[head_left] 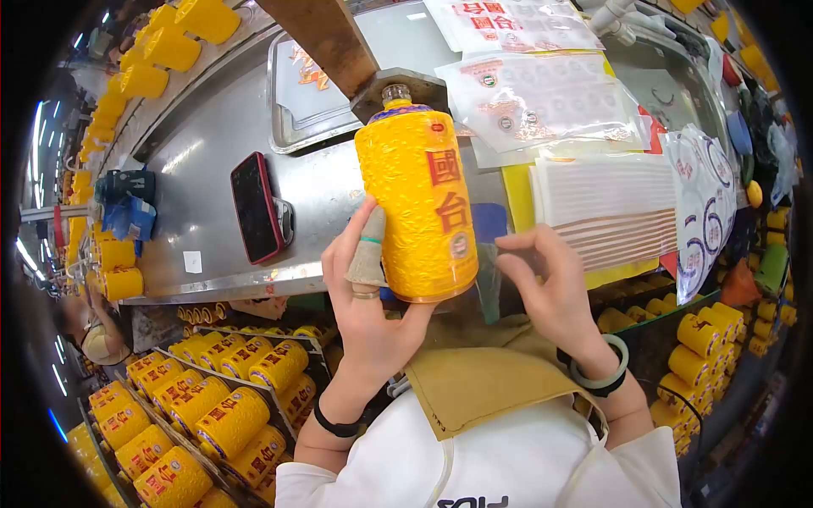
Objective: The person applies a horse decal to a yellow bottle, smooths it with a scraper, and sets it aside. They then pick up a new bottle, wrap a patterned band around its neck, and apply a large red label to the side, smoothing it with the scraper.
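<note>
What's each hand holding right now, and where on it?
Left hand grips the yellow bottle at its lower body and base. Right hand pinches a small clear film by its top edge.

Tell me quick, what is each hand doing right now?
Left hand: closed round the bottle.
Right hand: pinched shut on a clear film.

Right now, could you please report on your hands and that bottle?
Left hand grips yellow textured bottle, upright. Right hand pinches small clear film piece beside it. Nothing between them.
</note>
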Demonstrator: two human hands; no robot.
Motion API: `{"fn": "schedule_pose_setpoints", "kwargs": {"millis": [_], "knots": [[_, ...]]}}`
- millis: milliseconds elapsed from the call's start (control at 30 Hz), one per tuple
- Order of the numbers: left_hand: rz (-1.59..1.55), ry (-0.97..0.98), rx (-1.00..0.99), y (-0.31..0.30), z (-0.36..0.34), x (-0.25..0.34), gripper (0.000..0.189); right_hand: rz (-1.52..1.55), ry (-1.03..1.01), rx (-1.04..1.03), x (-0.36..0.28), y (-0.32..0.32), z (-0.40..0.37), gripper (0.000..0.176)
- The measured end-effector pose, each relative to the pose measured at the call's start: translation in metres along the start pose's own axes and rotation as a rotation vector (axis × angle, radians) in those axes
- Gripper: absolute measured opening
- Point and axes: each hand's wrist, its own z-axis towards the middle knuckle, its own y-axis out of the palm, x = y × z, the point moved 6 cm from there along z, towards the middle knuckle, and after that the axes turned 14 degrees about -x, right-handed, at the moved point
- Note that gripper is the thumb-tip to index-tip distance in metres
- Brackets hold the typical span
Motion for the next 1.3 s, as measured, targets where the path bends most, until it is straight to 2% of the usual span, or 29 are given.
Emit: {"fn": "schedule_pose_setpoints", "kwargs": {"millis": [67,167,200,267,300,367,400,433,500,567,633,700,767,833,900,967,1033,1067,1100,1167,1200,1233,1300], "knots": [[-0.190,-0.041,0.018,0.004,-0.004,-0.010,0.084,-0.193,-0.097,0.008,-0.021,-0.011,0.008,0.019],[-0.214,-0.043,0.019,0.005,-0.005,-0.012,0.086,-0.356,-0.314,0.036,-0.063,-0.022,0.020,0.025],[-0.211,-0.041,0.021,0.004,-0.006,-0.012,0.086,-0.355,-0.318,0.036,-0.074,-0.023,0.023,0.025],[-0.149,-0.034,0.002,0.003,-0.006,-0.012,0.087,-0.388,-0.487,-0.242,-0.099,-0.001,0.027,0.029],[-0.150,-0.031,0.002,0.003,-0.005,-0.011,0.087,-0.390,-0.487,-0.239,-0.100,0.002,0.032,0.029],[-0.158,-0.032,-0.017,0.003,-0.005,-0.011,0.088,-0.537,-0.554,-0.218,-0.101,0.011,0.042,0.041],[-0.158,-0.032,-0.015,0.003,-0.006,-0.012,0.088,-0.589,-0.623,-0.116,-0.107,0.005,0.049,0.038],[-0.188,-0.035,-0.021,0.004,-0.006,-0.013,0.089,-0.588,-0.625,-0.117,-0.108,0.003,0.052,0.038],[-0.214,-0.039,-0.026,0.003,-0.008,-0.017,0.089,-0.664,-0.775,-0.010,-0.118,-0.004,0.047,0.033],[-0.238,-0.029,-0.043,0.004,-0.009,-0.019,0.091,-0.645,-0.814,-0.026,-0.103,0.000,0.036,0.027],[-0.311,-0.033,-0.042,0.007,-0.011,-0.026,0.091,-0.755,-1.016,-0.091,-0.091,0.013,0.007,0.025],[-0.383,-0.043,-0.036,0.008,-0.011,-0.029,0.091,-0.729,-1.100,-0.191,-0.080,0.027,-0.021,0.023],[-0.394,-0.023,-0.052,0.008,-0.010,-0.027,0.089,-0.640,-1.050,-0.349,-0.081,0.035,-0.032,0.022],[-0.383,-0.027,-0.066,0.009,-0.012,-0.029,0.088,-0.628,-1.037,-0.284,-0.084,0.030,-0.031,0.021],[-0.360,-0.035,-0.083,0.011,-0.013,-0.032,0.087,-0.682,-0.972,-0.045,-0.086,0.016,-0.020,0.022],[-0.411,-0.042,-0.081,0.012,-0.016,-0.034,0.089,-0.718,-0.953,-0.006,-0.075,0.020,-0.020,0.023],[-0.464,-0.052,-0.080,0.012,-0.016,-0.036,0.090,-0.670,-1.051,-0.151,-0.071,0.033,-0.036,0.023],[-0.451,-0.057,-0.093,0.011,-0.015,-0.034,0.092,-0.635,-1.024,-0.277,-0.069,0.037,-0.039,0.017],[-0.440,-0.058,-0.107,0.010,-0.013,-0.032,0.093,-0.636,-1.022,-0.276,-0.070,0.035,-0.041,0.017],[-0.443,-0.042,-0.147,0.007,-0.007,-0.021,0.096,-0.599,-0.655,-0.268,-0.061,0.025,-0.027,0.016],[-0.566,-0.013,-0.147,0.007,-0.006,-0.017,0.098,-0.181,-0.566,0.017,-0.051,0.013,-0.021,0.020],[-0.688,0.016,-0.147,0.008,-0.004,-0.014,0.100,-0.072,-0.416,0.140,-0.037,0.006,-0.021,0.025],[-0.754,0.006,-0.121,0.012,0.002,-0.005,0.103,0.002,-0.310,0.181,-0.037,-0.001,-0.015,0.024]]}}
